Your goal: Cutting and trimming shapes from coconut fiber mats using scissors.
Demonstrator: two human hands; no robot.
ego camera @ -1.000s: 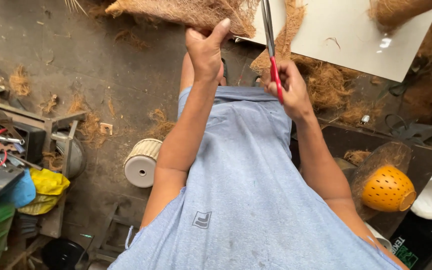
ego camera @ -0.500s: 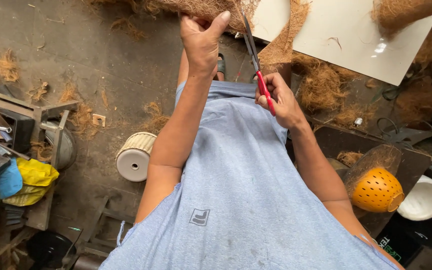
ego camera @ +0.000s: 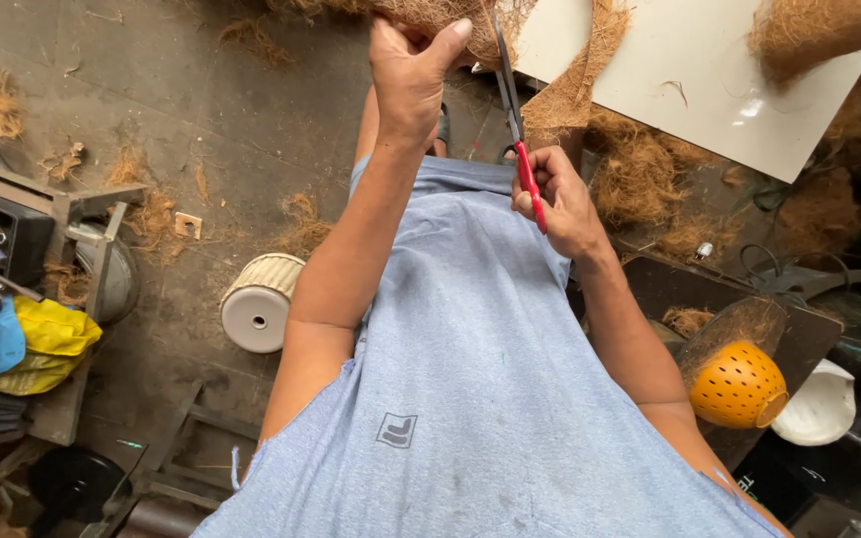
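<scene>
My left hand (ego camera: 413,75) is raised at the top middle and grips the edge of a brown coconut-fibre mat (ego camera: 440,12) that runs out of the top of the view. My right hand (ego camera: 558,194) holds red-handled scissors (ego camera: 517,128) just to the right of it. The dark blades point up into the fibre, beside a hanging strip of fibre (ego camera: 578,80). My blue shirt (ego camera: 470,379) fills the lower middle.
A white board (ego camera: 710,70) lies at the upper right with loose fibre (ego camera: 640,169) around it. An orange perforated bowl (ego camera: 737,384) under netting sits at the right, a white ribbed pot (ego camera: 259,304) on the floor at the left, tools and yellow cloth (ego camera: 47,339) at far left.
Both hands sit lower and more centred in the view, and the scissors are tilted a little more to the left. The left hand has kept its grip on the fibre mat.
</scene>
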